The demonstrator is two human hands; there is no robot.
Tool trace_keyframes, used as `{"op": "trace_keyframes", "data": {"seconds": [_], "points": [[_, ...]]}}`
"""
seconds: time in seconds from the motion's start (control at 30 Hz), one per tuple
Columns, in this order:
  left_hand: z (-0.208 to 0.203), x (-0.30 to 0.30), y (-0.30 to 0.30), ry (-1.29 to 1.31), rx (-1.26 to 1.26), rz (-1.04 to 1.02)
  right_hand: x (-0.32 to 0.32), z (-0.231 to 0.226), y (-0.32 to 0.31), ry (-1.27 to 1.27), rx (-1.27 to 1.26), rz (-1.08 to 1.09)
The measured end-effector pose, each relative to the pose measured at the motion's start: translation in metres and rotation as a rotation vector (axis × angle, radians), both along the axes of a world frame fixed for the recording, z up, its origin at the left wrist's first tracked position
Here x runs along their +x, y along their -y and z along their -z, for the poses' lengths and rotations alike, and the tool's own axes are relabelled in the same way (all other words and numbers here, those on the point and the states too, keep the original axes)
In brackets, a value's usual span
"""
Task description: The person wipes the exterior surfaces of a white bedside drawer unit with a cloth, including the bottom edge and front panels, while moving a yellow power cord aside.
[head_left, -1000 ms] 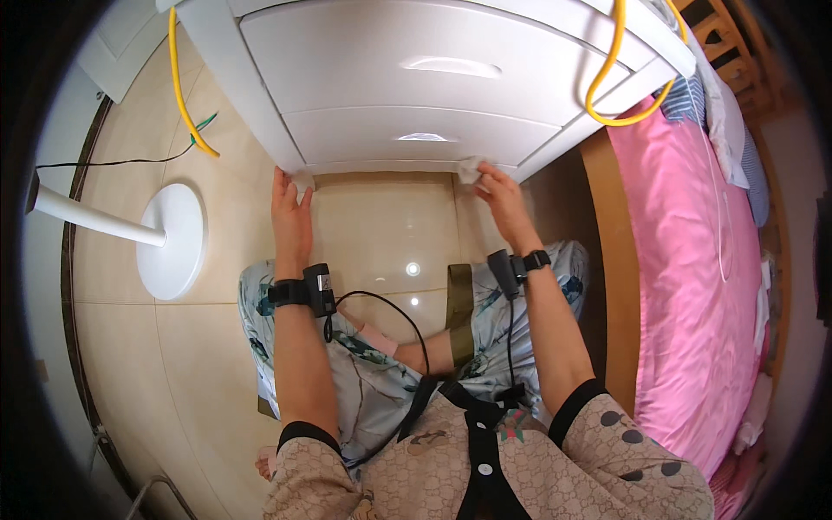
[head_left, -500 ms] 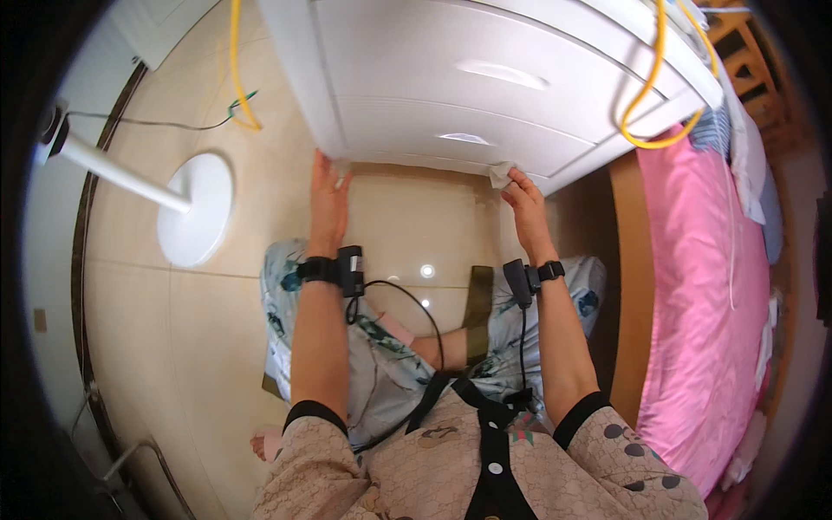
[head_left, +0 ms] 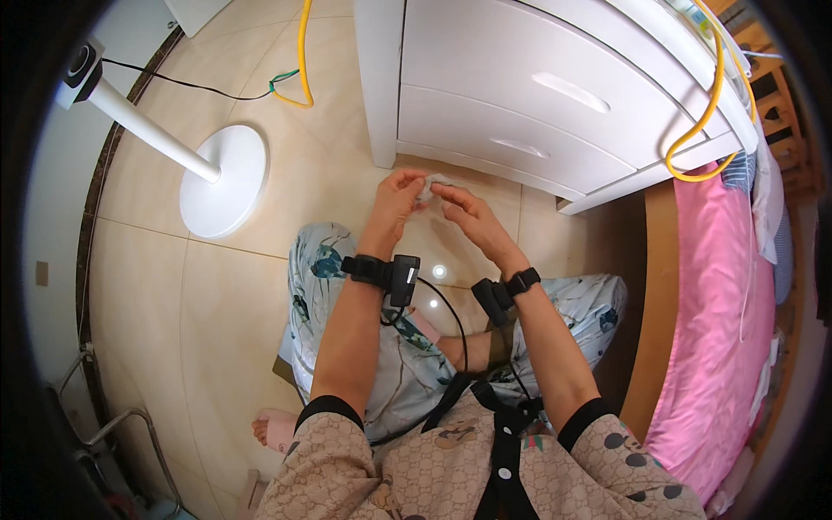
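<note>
A small crumpled white tissue is between my two hands, just in front of the white drawer unit. My left hand pinches it from the left with bent fingers. From the right, the fingertips of my right hand close on the tissue's other side, fingers bent inward. Both hands are above the tiled floor, apart from the drawer fronts. Part of the tissue is hidden by the fingers.
To the left stands a white pole on a round base. A yellow cable hangs at the upper left, and another yellow cable loops over the drawer unit's right side. Pink bedding lies on the right. A metal frame is at the lower left.
My hands have left the bottom edge of the drawer unit and come together. The tissue, held in the right hand before, is now between both. The view has shifted left.
</note>
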State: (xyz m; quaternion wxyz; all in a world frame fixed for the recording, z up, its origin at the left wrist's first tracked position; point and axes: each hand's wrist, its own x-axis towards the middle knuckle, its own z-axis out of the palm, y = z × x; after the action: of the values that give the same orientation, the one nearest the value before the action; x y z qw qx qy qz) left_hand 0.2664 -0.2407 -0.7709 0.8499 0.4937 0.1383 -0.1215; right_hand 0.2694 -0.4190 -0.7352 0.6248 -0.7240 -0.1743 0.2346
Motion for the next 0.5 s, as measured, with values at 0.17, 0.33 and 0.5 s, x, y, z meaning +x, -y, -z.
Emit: {"op": "trace_keyframes", "data": {"seconds": [0.17,0.33,0.5], "points": [[-0.03,0.018,0.007,0.457,-0.144,-0.509,-0.008,-0.007,0.025,-0.074,0.007,0.015],[0.001,0.038,0.01,0.558,0.234,-0.468,-0.018,-0.014,0.035,-0.185,-0.025,0.011],[0.057,0.045,0.011,-0.012,-0.075,-0.696,-0.02,-0.017,0.03,-0.2,0.011,0.002]]}}
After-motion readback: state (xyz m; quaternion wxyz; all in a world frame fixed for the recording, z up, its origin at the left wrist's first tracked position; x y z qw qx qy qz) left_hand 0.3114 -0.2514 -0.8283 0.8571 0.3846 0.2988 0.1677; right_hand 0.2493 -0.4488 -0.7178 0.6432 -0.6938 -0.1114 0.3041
